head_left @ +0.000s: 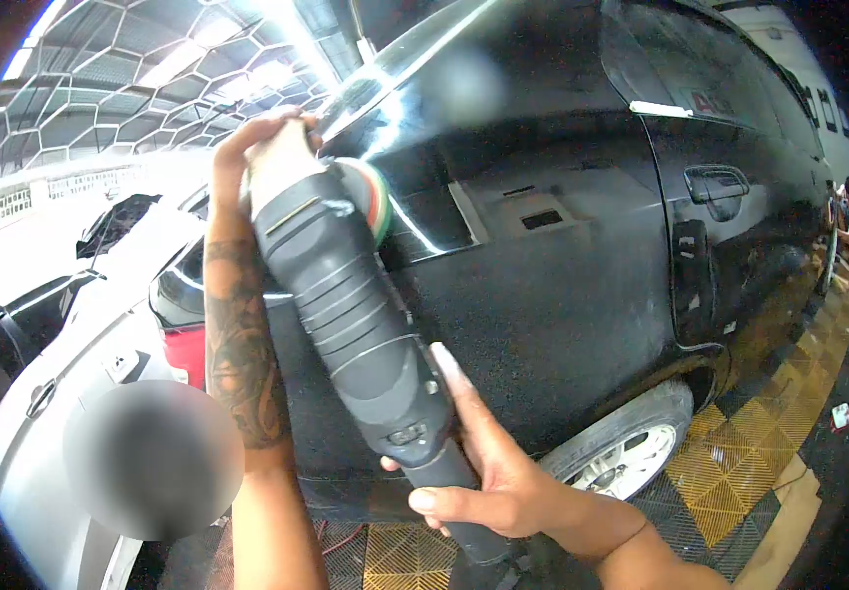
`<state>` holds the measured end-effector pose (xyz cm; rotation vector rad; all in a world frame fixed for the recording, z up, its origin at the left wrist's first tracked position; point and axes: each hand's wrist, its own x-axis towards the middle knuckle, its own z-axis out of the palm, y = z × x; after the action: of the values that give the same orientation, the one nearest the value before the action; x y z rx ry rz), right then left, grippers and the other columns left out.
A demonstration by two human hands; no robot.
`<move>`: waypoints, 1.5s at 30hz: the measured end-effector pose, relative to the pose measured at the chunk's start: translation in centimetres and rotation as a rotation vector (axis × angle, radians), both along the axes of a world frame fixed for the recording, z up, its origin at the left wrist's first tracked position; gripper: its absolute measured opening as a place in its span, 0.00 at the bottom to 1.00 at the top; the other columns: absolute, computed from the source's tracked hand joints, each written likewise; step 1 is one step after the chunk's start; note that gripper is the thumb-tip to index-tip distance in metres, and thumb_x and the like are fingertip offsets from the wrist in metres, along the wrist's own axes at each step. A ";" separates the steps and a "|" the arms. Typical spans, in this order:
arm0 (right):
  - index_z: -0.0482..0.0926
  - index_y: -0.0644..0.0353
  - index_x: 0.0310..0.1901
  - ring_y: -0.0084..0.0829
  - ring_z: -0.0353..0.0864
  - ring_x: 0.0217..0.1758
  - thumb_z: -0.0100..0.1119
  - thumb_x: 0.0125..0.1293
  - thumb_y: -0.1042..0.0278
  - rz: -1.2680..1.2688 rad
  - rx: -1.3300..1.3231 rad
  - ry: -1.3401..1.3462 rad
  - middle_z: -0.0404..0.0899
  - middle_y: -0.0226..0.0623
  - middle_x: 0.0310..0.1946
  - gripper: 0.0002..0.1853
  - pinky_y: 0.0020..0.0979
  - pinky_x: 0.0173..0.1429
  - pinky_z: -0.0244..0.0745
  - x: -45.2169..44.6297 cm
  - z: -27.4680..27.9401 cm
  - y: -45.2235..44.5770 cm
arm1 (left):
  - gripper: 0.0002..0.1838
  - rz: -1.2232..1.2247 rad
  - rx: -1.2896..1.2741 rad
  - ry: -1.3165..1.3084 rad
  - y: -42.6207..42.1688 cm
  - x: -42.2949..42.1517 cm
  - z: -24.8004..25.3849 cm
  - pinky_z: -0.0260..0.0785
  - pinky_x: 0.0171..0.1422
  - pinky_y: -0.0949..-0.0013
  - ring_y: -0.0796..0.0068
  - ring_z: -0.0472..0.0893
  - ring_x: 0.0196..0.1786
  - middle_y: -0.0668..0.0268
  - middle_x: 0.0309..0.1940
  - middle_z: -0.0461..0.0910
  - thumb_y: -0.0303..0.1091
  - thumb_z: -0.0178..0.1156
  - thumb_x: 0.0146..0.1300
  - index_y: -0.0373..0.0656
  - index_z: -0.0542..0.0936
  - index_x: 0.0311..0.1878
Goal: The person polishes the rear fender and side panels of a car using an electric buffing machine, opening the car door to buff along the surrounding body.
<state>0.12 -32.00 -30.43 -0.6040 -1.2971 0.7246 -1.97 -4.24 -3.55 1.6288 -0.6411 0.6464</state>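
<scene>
My left fingers (287, 120) curl over the head of the polisher (361, 315); my right fingers (462, 383) grip its rear handle, one finger stretched along the body. Pad (377, 202) just right of left fingers, at the black car (533, 305); contact unclear. Wheel (636, 457) right of right fingers, tiled floor (729, 462) beyond.

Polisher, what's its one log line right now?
left hand: on polisher front | right hand: on handle | pad: at black car
</scene>
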 end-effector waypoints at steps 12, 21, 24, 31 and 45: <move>0.23 0.54 0.79 0.34 0.70 0.58 0.65 0.66 0.72 0.031 0.040 -0.093 0.44 0.50 0.74 0.58 0.31 0.53 0.76 -0.5 -1.1 1.3 | 0.22 0.307 -0.103 -0.124 1.0 -4.3 -2.0 0.82 0.48 0.57 0.52 0.84 0.47 0.44 0.49 0.81 0.32 0.55 0.64 0.25 0.73 0.57; 0.20 0.47 0.78 0.25 0.78 0.36 0.62 0.66 0.77 0.027 -0.006 0.028 0.71 0.51 0.59 0.59 0.28 0.38 0.77 2.2 -0.9 -5.3 | 0.20 0.146 -0.024 0.027 -5.6 2.0 -1.0 0.81 0.51 0.60 0.58 0.84 0.47 0.49 0.46 0.81 0.34 0.52 0.64 0.30 0.74 0.56; 0.21 0.46 0.78 0.27 0.79 0.34 0.61 0.66 0.77 -0.003 0.007 0.068 0.71 0.51 0.59 0.58 0.29 0.36 0.78 3.8 -1.1 -7.7 | 0.21 0.126 -0.015 0.046 -9.0 5.5 -0.6 0.81 0.50 0.60 0.57 0.84 0.46 0.49 0.46 0.81 0.34 0.53 0.63 0.30 0.73 0.56; 0.27 0.43 0.80 0.29 0.79 0.30 0.62 0.62 0.74 -0.157 0.059 0.203 0.73 0.52 0.53 0.58 0.31 0.34 0.80 6.9 -0.8 -13.5 | 0.18 0.190 0.219 -0.155 -19.1 13.5 -1.0 0.81 0.51 0.59 0.59 0.86 0.41 0.50 0.41 0.85 0.32 0.59 0.61 0.29 0.79 0.49; 0.40 0.51 0.78 0.32 0.80 0.21 0.61 0.56 0.73 -0.289 0.160 0.369 0.74 0.57 0.48 0.52 0.32 0.23 0.79 9.4 -0.1 -16.4 | 0.14 0.352 0.809 -0.418 -21.4 26.4 3.8 0.79 0.58 0.67 0.68 0.86 0.50 0.54 0.47 0.86 0.27 0.56 0.69 0.31 0.81 0.53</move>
<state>9.50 -48.43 -30.52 -0.4872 -0.8931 0.4611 24.44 -25.68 0.23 2.4171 -1.0134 1.0919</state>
